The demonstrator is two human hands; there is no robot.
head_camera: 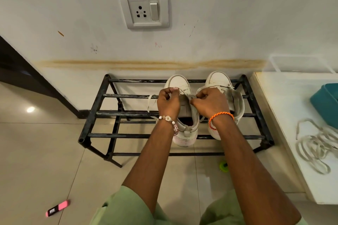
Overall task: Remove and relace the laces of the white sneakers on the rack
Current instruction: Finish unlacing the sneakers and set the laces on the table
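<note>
Sneakers (185, 115) on rack (95, 115), hands (210, 102) lacing.

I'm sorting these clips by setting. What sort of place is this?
Probably a home, perhaps an entryway: a black metal shoe rack stands on a tiled floor against a scuffed white wall with a socket and switch plate. White sneakers sit on the rack.

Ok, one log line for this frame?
phase: lacing left sneaker | left hand: pinching lace | right hand: on tongue | right sneaker: unlaced | spare lace: on counter
</note>
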